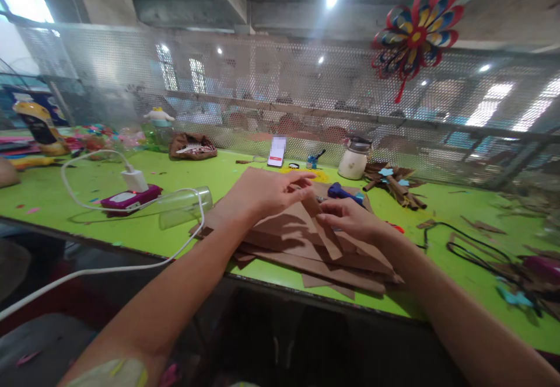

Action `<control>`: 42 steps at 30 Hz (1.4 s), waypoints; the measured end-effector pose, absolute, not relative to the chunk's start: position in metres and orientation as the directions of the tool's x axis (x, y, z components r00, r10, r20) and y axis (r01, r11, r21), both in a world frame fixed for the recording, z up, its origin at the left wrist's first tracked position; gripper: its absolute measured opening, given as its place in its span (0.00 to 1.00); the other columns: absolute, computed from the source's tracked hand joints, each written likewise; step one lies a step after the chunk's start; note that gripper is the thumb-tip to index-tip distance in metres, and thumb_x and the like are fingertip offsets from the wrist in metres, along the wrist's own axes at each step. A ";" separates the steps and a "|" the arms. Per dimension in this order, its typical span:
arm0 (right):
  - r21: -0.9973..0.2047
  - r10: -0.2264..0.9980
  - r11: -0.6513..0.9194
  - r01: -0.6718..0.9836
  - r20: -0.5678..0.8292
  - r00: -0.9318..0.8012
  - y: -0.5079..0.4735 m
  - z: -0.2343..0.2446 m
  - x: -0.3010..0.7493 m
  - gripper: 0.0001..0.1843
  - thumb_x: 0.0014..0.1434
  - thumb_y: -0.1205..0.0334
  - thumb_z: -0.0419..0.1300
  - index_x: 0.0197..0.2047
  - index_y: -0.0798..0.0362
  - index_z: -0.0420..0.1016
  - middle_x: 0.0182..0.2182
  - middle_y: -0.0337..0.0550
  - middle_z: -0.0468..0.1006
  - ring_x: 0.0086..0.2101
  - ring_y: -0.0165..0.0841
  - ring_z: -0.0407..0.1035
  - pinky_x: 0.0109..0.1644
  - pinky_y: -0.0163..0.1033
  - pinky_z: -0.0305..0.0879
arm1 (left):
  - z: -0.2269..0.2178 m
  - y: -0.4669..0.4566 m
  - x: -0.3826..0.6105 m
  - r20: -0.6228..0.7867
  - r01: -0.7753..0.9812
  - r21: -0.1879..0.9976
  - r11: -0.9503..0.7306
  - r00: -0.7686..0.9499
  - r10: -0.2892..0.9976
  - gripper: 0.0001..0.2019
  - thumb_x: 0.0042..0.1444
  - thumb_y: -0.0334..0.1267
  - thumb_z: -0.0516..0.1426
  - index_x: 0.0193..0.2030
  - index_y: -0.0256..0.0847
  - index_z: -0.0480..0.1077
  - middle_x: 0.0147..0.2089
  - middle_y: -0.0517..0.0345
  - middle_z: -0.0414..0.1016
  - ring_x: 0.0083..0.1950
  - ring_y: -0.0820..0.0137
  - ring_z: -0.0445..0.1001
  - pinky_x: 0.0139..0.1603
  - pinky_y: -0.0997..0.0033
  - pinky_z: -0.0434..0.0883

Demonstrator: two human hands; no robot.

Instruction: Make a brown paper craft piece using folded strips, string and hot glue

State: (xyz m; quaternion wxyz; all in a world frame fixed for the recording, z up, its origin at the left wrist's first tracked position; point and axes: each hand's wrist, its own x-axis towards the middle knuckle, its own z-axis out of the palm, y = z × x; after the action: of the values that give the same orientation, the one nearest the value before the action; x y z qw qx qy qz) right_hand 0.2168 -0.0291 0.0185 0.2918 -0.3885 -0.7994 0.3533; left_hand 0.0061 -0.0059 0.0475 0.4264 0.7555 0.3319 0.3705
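Note:
A stack of brown paper sheets lies on the green table in front of me. My left hand rests over the top of the stack, its fingertips pinching a folded brown strip. My right hand sits just right of it, fingers curled and pinching the same strip from the other side. A blue tool lies right behind my right hand.
A clear cup lies on its side, with a charger cable and a purple device to the left. A phone, a white jar and rolled brown paper pieces stand further back. Black cord and scraps lie right. Mesh fence behind.

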 end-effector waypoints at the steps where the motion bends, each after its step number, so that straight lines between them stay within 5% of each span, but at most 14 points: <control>1: -0.751 0.824 0.467 0.466 0.179 -0.538 -0.030 0.019 0.216 0.11 0.52 0.57 0.58 0.34 0.55 0.76 0.26 0.39 0.73 0.28 0.31 0.64 0.32 0.35 0.60 | 0.048 -0.008 0.007 0.321 0.245 0.812 -0.530 0.571 0.756 0.18 0.46 0.41 0.61 0.46 0.50 0.72 0.42 0.61 0.74 0.43 0.71 0.69 0.39 0.78 0.61; 6: -0.643 0.820 0.482 0.595 0.092 -0.565 -0.034 0.023 0.213 0.12 0.54 0.59 0.54 0.34 0.55 0.77 0.20 0.36 0.70 0.23 0.28 0.61 0.27 0.33 0.55 | 0.038 -0.007 0.009 0.307 0.381 0.552 -0.742 0.734 0.605 0.07 0.51 0.39 0.56 0.35 0.46 0.76 0.34 0.59 0.76 0.35 0.72 0.69 0.36 0.77 0.60; 13: -0.567 0.815 0.525 0.634 0.119 -0.567 -0.023 0.010 0.213 0.11 0.51 0.60 0.55 0.32 0.54 0.77 0.23 0.37 0.72 0.25 0.28 0.62 0.27 0.32 0.55 | 0.031 0.008 -0.007 0.178 0.501 0.562 -0.659 0.704 0.687 0.05 0.45 0.37 0.58 0.27 0.41 0.74 0.25 0.62 0.72 0.27 0.74 0.66 0.26 0.78 0.57; 20: -0.475 0.827 0.543 0.693 0.160 -0.539 -0.031 -0.002 0.200 0.11 0.50 0.62 0.55 0.31 0.56 0.78 0.22 0.38 0.73 0.23 0.27 0.62 0.26 0.32 0.54 | 0.026 0.012 -0.008 -0.009 0.651 0.447 -0.614 0.690 0.724 0.06 0.37 0.31 0.58 0.24 0.39 0.75 0.20 0.60 0.72 0.21 0.74 0.63 0.22 0.75 0.53; 26: -0.382 0.784 0.611 0.694 0.166 -0.599 -0.028 -0.003 0.198 0.12 0.53 0.62 0.54 0.33 0.56 0.78 0.24 0.40 0.75 0.24 0.28 0.62 0.26 0.32 0.53 | 0.010 0.016 0.010 0.063 0.539 0.465 -0.702 0.771 0.634 0.08 0.40 0.29 0.56 0.26 0.42 0.76 0.23 0.59 0.74 0.23 0.73 0.64 0.24 0.75 0.55; 34: -0.305 0.728 0.682 0.665 0.195 -0.657 -0.027 -0.004 0.200 0.10 0.54 0.63 0.53 0.32 0.55 0.76 0.25 0.40 0.75 0.24 0.27 0.61 0.27 0.32 0.51 | -0.004 0.003 0.014 0.139 0.582 0.324 -0.746 0.750 0.646 0.10 0.51 0.41 0.53 0.28 0.40 0.73 0.22 0.58 0.69 0.22 0.73 0.59 0.25 0.72 0.54; 42: -0.264 0.723 0.688 0.676 0.166 -0.671 -0.028 0.004 0.204 0.11 0.55 0.63 0.53 0.33 0.54 0.77 0.27 0.42 0.77 0.25 0.28 0.63 0.27 0.32 0.50 | -0.013 -0.010 0.009 0.221 0.574 0.423 -0.701 0.685 0.694 0.07 0.53 0.39 0.52 0.32 0.39 0.69 0.30 0.57 0.68 0.30 0.71 0.63 0.30 0.74 0.59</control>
State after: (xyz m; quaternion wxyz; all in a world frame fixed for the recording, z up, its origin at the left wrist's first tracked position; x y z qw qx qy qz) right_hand 0.2037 -0.0277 0.0039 0.1296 -0.3845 -0.9095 0.0905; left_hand 0.0094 -0.0099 -0.0131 0.1623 0.9035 0.3508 0.1853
